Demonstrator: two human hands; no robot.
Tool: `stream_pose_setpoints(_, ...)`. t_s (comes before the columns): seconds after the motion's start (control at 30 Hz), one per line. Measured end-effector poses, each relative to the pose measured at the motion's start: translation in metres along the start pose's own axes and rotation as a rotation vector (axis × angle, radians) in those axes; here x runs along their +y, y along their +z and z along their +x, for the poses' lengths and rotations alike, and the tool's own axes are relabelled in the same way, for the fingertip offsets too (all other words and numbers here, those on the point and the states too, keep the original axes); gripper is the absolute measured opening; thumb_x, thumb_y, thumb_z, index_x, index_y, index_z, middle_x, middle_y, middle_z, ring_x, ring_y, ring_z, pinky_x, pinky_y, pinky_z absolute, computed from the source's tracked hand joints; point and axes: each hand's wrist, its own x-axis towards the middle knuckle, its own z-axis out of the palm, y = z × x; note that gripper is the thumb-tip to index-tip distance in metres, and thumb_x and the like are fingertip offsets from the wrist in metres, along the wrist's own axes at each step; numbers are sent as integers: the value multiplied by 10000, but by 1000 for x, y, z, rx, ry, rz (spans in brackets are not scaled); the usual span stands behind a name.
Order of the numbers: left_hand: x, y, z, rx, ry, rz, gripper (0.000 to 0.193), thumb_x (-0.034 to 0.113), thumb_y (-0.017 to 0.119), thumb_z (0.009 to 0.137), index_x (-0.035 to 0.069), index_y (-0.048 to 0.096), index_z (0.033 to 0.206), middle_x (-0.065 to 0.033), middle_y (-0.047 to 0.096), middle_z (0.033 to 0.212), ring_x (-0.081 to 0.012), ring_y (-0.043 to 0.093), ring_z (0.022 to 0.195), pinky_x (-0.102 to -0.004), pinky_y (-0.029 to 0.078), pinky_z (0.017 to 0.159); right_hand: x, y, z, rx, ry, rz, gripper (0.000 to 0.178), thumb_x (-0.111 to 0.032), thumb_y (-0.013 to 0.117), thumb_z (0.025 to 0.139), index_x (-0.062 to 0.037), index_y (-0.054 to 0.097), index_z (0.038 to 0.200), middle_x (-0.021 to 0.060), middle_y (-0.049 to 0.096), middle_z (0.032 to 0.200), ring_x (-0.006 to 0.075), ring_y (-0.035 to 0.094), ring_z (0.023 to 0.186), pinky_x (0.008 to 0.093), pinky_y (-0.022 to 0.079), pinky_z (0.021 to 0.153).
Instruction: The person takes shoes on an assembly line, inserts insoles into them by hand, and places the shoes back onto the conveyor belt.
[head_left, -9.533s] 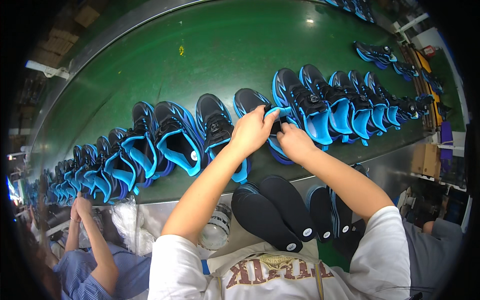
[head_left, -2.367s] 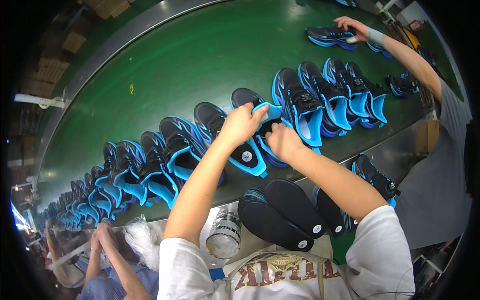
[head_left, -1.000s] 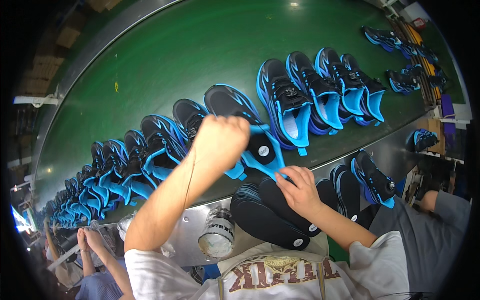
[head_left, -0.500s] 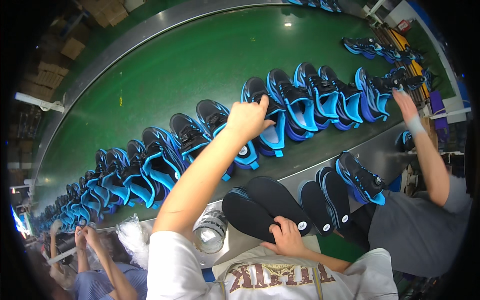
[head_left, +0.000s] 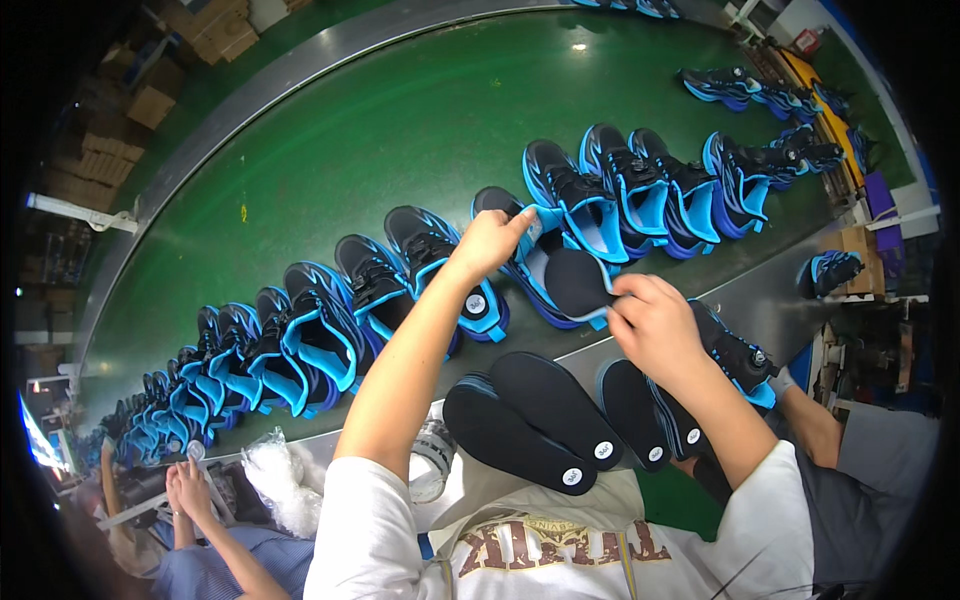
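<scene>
Your left hand (head_left: 490,243) has its grip clamped on the blue-lined tongue (head_left: 538,222) of a black-and-blue shoe (head_left: 495,202), pulling the opening wide. Your right hand (head_left: 652,320) has its grip pinched together on one end of a black insole (head_left: 575,283), at the heel side of that same shoe. The insole's rounded far end sits at the shoe's opening; how deep it reaches is hard to judge, since the upper and your fingers cover part of it.

The shoe you are holding stands on the green surface (head_left: 380,130), toe away from you, in a long row of matching shoes. Just to its left is a shoe (head_left: 425,238) with a round white sticker (head_left: 475,303) showing inside its heel; just to its right is one with a pale grey interior (head_left: 566,182).

Close to your body, two overlapping piles of insoles (head_left: 520,420) lie fanned out, with more insoles (head_left: 632,415) to their right. Beyond those, a single shoe (head_left: 738,350) lies near your right forearm. A clear round container (head_left: 430,468) is partly behind your left forearm, and crumpled clear plastic (head_left: 280,480) lies farther left. A co-worker's hands (head_left: 188,492) are raised together at lower left.
</scene>
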Motion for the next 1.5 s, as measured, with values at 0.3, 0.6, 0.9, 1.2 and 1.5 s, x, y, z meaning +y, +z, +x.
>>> stream_pose_setpoints(0.3, -4, 8, 0, 86, 66, -14, 566, 457, 512, 832, -101, 585, 774, -110, 533, 599, -159, 493, 564, -322, 408, 526, 5, 108, 40, -255, 302, -105, 120, -75, 495, 752, -8, 582, 801, 173, 535, 922, 287, 558, 836, 365, 468, 729)
stream_pose_setpoints(0.6, -10, 2, -4, 75, 79, -155, 522, 443, 568, 798, -78, 603, 802, -70, 530, 580, -141, 493, 520, -306, 397, 475, 12, 46, 53, -767, 199, -14, 308, -266, 634, 685, -14, 624, 862, 189, 572, 855, 317, 565, 836, 397, 470, 764)
stream_pose_setpoints(0.9, -13, 7, 0, 73, 149, -63, 510, 407, 530, 837, -83, 548, 696, -166, 524, 558, -194, 509, 531, -352, 407, 506, 30, 114, 47, -440, -53, -146, 130, -93, 509, 721, -8, 604, 749, 158, 558, 871, 277, 550, 859, 353, 483, 716)
stream_pose_setpoints(1.2, -15, 6, -7, 74, 206, 41, 507, 406, 498, 855, -82, 554, 732, -217, 538, 606, -272, 550, 576, -374, 424, 556, 25, 115, 61, -929, -142, -447, 260, -155, 525, 762, -109, 642, 990, 128, 529, 1051, 251, 489, 993, 316, 409, 797)
stream_pose_setpoints(1.5, -12, 19, -6, 359, 291, 45, 323, 275, 590, 802, -34, 534, 878, -190, 580, 708, -316, 572, 636, -395, 438, 579, 41, 99, 65, -1102, -409, -390, 256, -185, 449, 813, -106, 651, 949, 66, 640, 910, 199, 542, 949, 332, 321, 888)
